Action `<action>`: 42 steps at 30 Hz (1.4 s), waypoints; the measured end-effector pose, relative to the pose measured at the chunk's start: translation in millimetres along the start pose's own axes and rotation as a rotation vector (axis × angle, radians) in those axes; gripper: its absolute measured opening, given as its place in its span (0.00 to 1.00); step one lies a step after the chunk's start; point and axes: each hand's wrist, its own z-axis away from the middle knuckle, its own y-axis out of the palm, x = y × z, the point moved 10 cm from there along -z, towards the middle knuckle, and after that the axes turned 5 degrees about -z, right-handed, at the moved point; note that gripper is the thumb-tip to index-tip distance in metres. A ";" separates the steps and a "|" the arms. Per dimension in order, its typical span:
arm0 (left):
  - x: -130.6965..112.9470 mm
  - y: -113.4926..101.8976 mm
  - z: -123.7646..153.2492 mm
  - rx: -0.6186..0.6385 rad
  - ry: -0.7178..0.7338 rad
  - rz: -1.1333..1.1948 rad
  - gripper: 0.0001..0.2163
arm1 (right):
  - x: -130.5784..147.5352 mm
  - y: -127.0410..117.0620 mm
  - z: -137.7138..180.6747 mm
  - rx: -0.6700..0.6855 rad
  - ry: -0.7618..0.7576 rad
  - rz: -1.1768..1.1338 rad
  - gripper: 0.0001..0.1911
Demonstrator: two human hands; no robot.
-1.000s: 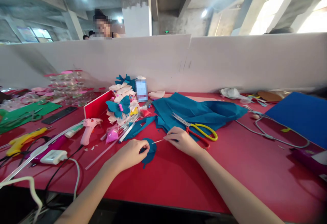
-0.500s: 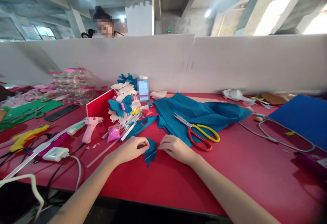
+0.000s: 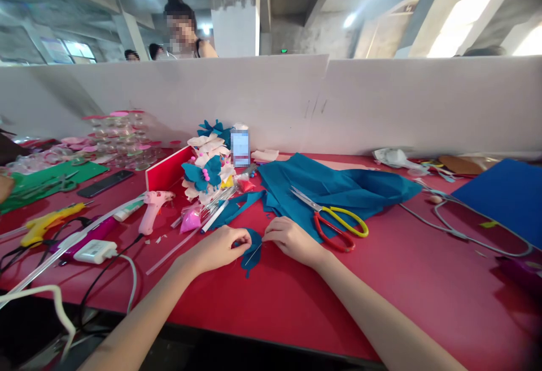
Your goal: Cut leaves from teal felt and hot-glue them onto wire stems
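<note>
My left hand (image 3: 228,245) pinches the edge of a small teal fabric piece (image 3: 253,262), which looks like a cut petal with a narrow tail at its lower end. My right hand (image 3: 290,239) has its fingertips pressed together on a thin pale wire (image 3: 256,251). The wire slants down and left across the face of the petal. A large folded teal cloth (image 3: 334,182) lies just beyond my right hand. On it rest scissors (image 3: 326,213) with one red and one yellow handle, their blades slightly apart.
Left of my hands lie a pink glue gun (image 3: 150,213), a yellow glue gun (image 3: 53,224), a white adapter (image 3: 95,252) and cables. Fabric flowers (image 3: 205,173) and a phone (image 3: 240,148) stand behind. A blue board (image 3: 503,201) is at right. A person (image 3: 182,26) is beyond the partition (image 3: 275,100).
The view has shifted slightly, moving most things a little right. Across the petal, the wire now lies somewhat steeper. Both hands keep their pinch. The person behind the partition has risen higher into view.
</note>
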 end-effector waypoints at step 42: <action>-3.0 -1.8 3.2 -0.019 0.001 -0.010 0.08 | -8.3 -2.0 -1.8 0.073 0.170 -0.108 0.05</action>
